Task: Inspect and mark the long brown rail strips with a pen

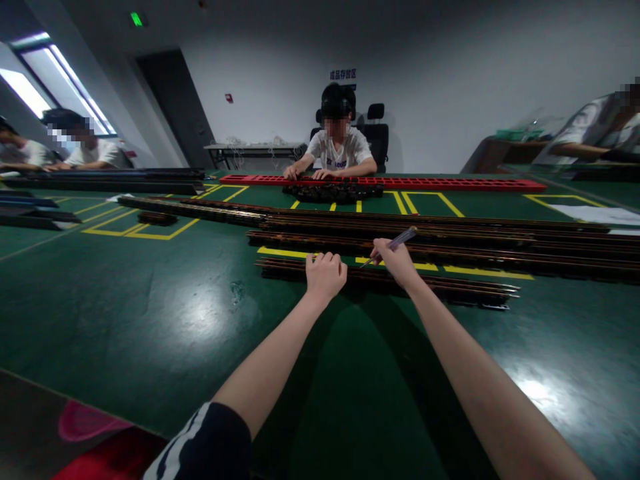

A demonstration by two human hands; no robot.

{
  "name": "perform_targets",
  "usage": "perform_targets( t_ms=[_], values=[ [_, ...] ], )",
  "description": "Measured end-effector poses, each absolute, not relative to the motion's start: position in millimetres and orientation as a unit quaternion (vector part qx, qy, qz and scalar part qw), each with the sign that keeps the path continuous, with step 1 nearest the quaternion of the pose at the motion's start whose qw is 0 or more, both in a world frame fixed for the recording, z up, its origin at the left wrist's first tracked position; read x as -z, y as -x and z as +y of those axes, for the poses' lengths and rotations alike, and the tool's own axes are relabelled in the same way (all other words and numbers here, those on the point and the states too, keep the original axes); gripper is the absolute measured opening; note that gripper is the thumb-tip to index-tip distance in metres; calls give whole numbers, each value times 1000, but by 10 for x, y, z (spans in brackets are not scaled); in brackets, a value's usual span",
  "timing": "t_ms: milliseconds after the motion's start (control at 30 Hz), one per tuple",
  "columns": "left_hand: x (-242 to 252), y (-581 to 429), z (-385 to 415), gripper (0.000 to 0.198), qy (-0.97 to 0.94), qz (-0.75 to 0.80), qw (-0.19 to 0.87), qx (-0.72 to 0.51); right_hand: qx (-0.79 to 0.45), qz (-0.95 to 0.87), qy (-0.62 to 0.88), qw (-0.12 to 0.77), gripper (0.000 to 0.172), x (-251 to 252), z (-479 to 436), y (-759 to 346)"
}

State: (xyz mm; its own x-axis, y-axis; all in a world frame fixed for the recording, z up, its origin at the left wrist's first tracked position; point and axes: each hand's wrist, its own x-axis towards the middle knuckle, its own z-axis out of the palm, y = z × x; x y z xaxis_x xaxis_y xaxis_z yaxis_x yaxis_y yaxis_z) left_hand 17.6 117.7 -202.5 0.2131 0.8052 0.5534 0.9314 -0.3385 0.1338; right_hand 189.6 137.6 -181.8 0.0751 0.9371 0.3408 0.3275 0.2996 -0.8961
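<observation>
My left hand (326,275) is curled over a low bundle of long dark strips with coppery edges (285,268), fingers closed on its near row. In my right hand (396,261) is a screwdriver (403,237) with a translucent purplish handle. Its thin shaft slants down to the left, and the tip is at or just above the same strips, right of my left hand. Whether the tip touches them I cannot tell. The strips' right ends (500,297) fan out slightly past my right wrist.
Longer stacks of similar strips (465,250) lie just beyond my hands on the green table (175,333). Across it, a person (340,150) works at a long red rack (450,183) beside a dark pile (333,193). Other people sit left and right. A pink basket (87,421) stands below the table's edge.
</observation>
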Motion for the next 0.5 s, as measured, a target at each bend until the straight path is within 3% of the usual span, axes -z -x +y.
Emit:
perform_targets(
  t_ms=[500],
  values=[
    [2023,-191,1185,34,804,-531,116,240,-274,-640,511,505,42,1785,1349,-1879]
  ],
)
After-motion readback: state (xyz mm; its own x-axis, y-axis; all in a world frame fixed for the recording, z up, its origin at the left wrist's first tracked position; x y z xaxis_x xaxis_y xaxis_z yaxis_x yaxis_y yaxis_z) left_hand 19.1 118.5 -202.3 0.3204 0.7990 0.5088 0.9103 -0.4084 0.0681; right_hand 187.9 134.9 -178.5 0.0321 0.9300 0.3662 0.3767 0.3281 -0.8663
